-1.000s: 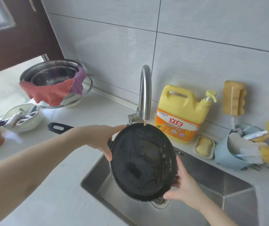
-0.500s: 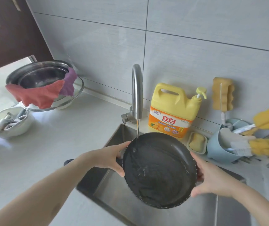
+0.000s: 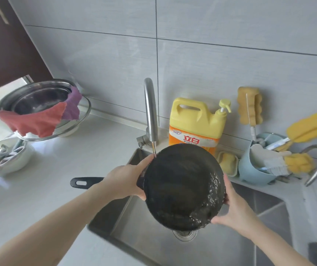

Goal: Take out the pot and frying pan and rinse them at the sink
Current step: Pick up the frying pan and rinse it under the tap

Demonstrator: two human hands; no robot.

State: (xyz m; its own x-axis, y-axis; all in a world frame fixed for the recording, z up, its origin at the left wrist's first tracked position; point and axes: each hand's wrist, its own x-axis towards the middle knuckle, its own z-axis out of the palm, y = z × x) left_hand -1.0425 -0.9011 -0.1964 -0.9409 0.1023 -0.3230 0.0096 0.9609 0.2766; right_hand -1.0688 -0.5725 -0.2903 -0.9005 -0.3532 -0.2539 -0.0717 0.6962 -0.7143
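A black frying pan (image 3: 180, 185) is held over the steel sink (image 3: 146, 239), tilted down to the right, with water pooled along its lower right rim. My left hand (image 3: 125, 181) grips the pan where the handle meets the rim. My right hand (image 3: 232, 208) holds the right rim from beneath, fingers curled on its edge. A thin stream runs from the faucet (image 3: 150, 112) onto the pan's upper left rim. The pan's black handle (image 3: 85, 182) sticks out left over the counter. A steel pot (image 3: 38, 98) stands at the back left with red and purple cloths draped on it.
A yellow detergent jug (image 3: 196, 121) stands behind the sink, a soap dish (image 3: 227, 163) beside it. A blue holder (image 3: 255, 169) with yellow brushes sits at the right. A white bowl with utensils (image 3: 6, 158) lies at the left. The drain (image 3: 185, 234) shows under the pan.
The pan tipped from level toward the right, and the water ran to its lower right rim. My right hand slid lower along the rim. The view shifted slightly.
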